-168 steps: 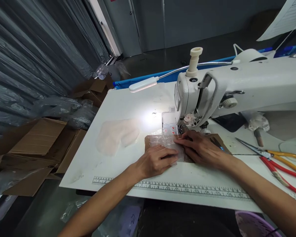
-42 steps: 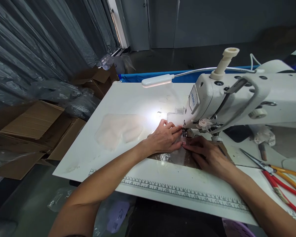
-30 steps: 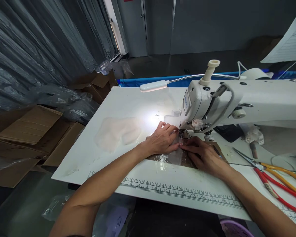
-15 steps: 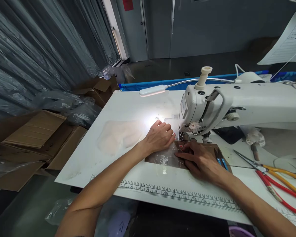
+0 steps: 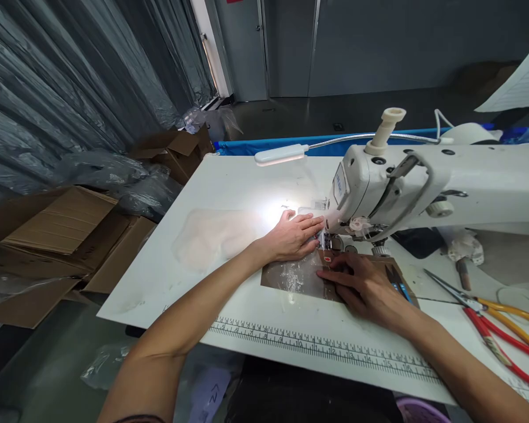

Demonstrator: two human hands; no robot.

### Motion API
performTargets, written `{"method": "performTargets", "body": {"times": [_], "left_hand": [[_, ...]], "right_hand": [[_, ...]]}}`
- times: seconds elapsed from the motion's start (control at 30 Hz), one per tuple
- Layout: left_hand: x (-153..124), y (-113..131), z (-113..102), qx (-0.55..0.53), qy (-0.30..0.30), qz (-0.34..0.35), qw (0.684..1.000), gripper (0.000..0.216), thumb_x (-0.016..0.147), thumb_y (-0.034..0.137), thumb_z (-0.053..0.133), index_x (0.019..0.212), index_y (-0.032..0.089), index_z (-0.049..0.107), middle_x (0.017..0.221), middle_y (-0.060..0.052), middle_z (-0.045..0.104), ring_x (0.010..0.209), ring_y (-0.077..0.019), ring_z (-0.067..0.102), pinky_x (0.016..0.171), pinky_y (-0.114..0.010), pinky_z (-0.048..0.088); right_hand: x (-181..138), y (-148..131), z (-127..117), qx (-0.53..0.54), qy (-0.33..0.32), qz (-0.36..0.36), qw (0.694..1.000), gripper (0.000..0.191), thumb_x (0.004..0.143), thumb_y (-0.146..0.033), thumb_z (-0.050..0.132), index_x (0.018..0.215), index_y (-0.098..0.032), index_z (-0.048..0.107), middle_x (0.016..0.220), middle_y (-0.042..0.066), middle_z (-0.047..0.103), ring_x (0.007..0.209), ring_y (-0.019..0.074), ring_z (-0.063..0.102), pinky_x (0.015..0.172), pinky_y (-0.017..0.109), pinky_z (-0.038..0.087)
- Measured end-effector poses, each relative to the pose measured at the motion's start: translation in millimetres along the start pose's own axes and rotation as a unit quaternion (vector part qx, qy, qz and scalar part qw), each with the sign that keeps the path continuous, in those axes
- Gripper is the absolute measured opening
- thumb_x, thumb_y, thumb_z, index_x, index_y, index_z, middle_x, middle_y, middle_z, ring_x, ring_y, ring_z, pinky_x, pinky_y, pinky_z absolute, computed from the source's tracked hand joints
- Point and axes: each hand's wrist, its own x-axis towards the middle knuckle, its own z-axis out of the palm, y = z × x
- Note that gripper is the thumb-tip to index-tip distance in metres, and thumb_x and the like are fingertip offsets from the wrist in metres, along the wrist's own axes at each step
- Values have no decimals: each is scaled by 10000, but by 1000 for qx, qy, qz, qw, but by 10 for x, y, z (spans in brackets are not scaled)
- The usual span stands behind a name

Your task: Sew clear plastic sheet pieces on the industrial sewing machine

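Observation:
The sewing machine's needle area (image 5: 332, 239) stands just right of my left hand (image 5: 293, 236), which lies flat with its fingers stretched towards it. Beneath that hand is a shiny clear plastic sheet (image 5: 291, 276) on the white table. My right hand (image 5: 364, 285) rests low over the sheet's right part and a brown piece (image 5: 385, 264), index finger stretched out and the other fingers partly bent. A small red-and-white mark (image 5: 327, 259) shows between the hands. Small blue-handled snips (image 5: 399, 285) lie right of my right hand. What is under both palms is hidden.
The white sewing machine (image 5: 489, 182) fills the right side. Long scissors with orange handles (image 5: 509, 311) and red-handled pliers (image 5: 489, 338) lie at the right. A lamp (image 5: 281, 155) lights the table (image 5: 229, 182). An open cardboard box (image 5: 66, 235) stands left; a printed ruler (image 5: 317, 346) runs along the front.
My left hand has gone from curled fingers to a flat, stretched hand and reaches further towards the needle. My right hand stays almost in place. The view has shifted slightly.

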Motion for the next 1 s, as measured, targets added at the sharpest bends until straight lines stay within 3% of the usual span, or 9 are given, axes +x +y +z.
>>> {"method": "performTargets", "body": {"times": [0.2, 0.6, 1.0], "left_hand": [[6, -7, -6, 1, -3, -16, 1000, 443, 989, 388, 306, 1382, 222, 430, 1512, -107, 356, 1348, -281, 364, 1049, -523, 272], [31, -59, 62, -14, -6, -59, 998, 536, 985, 471, 302, 1401, 146, 394, 1475, -133, 401, 1379, -309, 317, 1133, -538, 214], [51, -78, 76, -14, -10, -63, 998, 560, 980, 467, 316, 1437, 145, 341, 1495, -122, 372, 1391, -309, 300, 1154, -516, 208]], "right_hand": [[6, -15, -9, 3, -6, 12, 1000, 363, 886, -168, 493, 1175, -307, 664, 1133, 105, 566, 1006, 248, 579, 843, 446, 521], [19, -47, -16, 1, -4, 21, 1000, 374, 885, -166, 466, 1190, -279, 652, 1117, 113, 587, 995, 249, 593, 827, 439, 531], [28, -69, -10, -4, -10, 28, 1000, 372, 883, -162, 459, 1196, -247, 642, 1110, 122, 596, 991, 267, 602, 816, 457, 536]]}}
